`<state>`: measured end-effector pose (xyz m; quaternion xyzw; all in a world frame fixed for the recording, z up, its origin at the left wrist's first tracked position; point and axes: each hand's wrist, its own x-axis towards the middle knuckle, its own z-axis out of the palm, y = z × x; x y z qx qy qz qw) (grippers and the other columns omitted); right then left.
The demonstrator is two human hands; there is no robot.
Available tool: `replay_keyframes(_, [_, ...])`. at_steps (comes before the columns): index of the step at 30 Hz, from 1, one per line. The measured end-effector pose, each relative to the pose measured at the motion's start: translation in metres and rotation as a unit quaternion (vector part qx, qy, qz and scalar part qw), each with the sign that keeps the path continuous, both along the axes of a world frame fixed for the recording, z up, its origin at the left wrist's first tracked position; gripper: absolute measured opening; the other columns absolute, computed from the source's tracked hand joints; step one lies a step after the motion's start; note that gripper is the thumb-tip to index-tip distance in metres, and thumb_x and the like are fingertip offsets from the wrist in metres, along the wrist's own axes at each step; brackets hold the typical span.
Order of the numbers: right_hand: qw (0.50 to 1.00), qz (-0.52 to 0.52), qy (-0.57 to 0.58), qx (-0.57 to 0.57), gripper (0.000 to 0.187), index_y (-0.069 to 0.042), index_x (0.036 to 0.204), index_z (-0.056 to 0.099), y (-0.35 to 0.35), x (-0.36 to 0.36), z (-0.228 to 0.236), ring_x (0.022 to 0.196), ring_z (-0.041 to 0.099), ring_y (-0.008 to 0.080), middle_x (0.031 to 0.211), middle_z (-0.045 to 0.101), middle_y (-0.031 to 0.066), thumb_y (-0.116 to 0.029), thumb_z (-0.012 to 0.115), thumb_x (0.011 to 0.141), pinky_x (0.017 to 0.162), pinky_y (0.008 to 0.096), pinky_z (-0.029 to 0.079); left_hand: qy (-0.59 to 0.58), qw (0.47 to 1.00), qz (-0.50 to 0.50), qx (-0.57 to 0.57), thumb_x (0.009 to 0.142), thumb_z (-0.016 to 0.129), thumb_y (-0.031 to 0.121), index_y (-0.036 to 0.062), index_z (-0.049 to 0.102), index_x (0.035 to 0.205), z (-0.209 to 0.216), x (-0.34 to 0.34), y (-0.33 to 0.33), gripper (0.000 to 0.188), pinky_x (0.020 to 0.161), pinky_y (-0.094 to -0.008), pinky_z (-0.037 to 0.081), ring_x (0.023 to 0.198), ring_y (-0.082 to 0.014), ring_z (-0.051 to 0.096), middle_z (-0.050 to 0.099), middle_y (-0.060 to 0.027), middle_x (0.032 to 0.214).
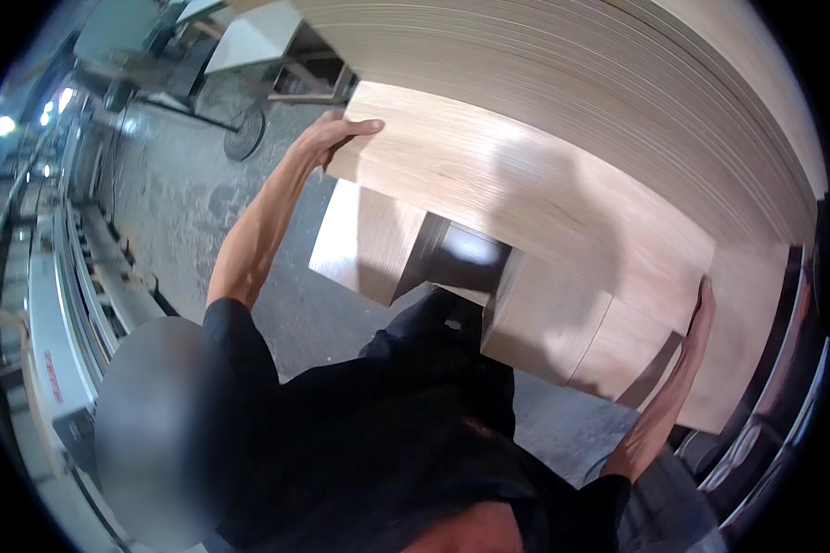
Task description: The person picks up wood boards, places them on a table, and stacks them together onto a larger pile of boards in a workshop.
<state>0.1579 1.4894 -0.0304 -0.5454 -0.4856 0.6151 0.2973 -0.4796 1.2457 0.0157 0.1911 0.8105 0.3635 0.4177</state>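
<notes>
A long light wood-grain board (pixel 433 147) spans the space in front of me. My left hand (pixel 337 134) is closed on its far left end, thumb on top and fingers partly hidden at the edge. My right hand (pixel 701 309) is pressed round the right end, its fingers mostly out of sight beneath. Below the board sit lower pale wood blocks or panel stacks: one at the left (pixel 364 235) and a pair at the right (pixel 549 313). Between them a dark gap with a shiny surface (pixel 470 249) shows. A shadow falls across the board.
A tall stack of panels (pixel 526 74) rises behind the board, and a pale panel (pixel 747 341) lies at the right. Machinery with a long rail (pixel 60 313) runs along the left. A round metal base (pixel 245 134) stands on the grey concrete floor (pixel 175 203). White-topped tables (pixel 254 37) are farther back.
</notes>
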Motion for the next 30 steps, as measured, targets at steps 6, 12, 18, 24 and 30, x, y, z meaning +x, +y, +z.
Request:
replay_keyframes(6, [0.997,-0.075,0.004,0.027,0.053,0.005,0.127,0.050,-0.006,-0.015,0.014,0.106,0.058,0.0215,0.123,0.057,0.0132,-0.037,0.050,0.096,0.095,0.0329,0.044,-0.006,1.000,-0.010,-0.010,0.054,0.091,0.036,-0.0168,0.061,0.102,-0.001,-0.016,-0.001,0.077,0.063,-0.0409,0.056,0.075,-0.0339,0.068,0.066,-0.0294,0.086])
replay_keyframes(12, [0.999,-0.033,0.031,0.000,0.053,0.006,0.127,0.049,-0.008,0.002,0.010,0.108,0.057,0.0217,0.122,0.058,0.0138,-0.037,0.050,0.096,0.093,0.0332,0.046,-0.036,0.999,-0.003,-0.002,0.054,0.091,0.035,-0.0159,0.063,0.099,0.001,-0.011,-0.002,0.074,0.066,-0.0410,0.055,0.077,-0.0340,0.068,0.066,-0.0280,0.086])
replay_keyframes(18, [0.998,-0.014,-0.029,0.061,0.051,0.006,0.125,0.051,0.001,-0.001,0.008,0.106,0.058,0.0224,0.121,0.058,0.0141,-0.037,0.048,0.097,0.090,0.0338,0.047,-0.007,0.997,-0.005,0.077,0.055,0.091,0.033,-0.0120,0.066,0.100,-0.033,-0.032,-0.007,0.069,0.069,-0.0411,0.054,0.080,-0.0334,0.067,0.067,-0.0266,0.090])
replay_keyframes(24, [0.986,-0.030,-0.124,0.105,0.046,0.005,0.121,0.056,-0.010,0.008,0.024,0.096,0.060,0.0195,0.116,0.061,0.0163,-0.033,0.050,0.096,0.078,0.0282,0.047,0.499,0.858,0.071,0.100,0.069,0.076,0.047,-0.0137,0.063,0.105,-0.011,0.009,-0.013,0.071,0.075,-0.0374,0.051,0.086,-0.0325,0.066,0.065,-0.0257,0.090])
replay_keyframes(30, [0.883,-0.055,0.409,-0.225,0.041,0.012,0.129,0.042,-0.135,0.041,0.011,0.111,0.055,0.0293,0.129,0.050,0.0265,-0.015,0.042,0.099,0.084,0.0326,0.051,-0.142,0.938,0.218,0.231,0.088,0.063,0.014,-0.0139,0.054,0.116,0.023,0.119,-0.126,0.041,0.088,-0.0354,0.055,0.097,-0.0273,0.065,0.062,-0.0267,0.110])
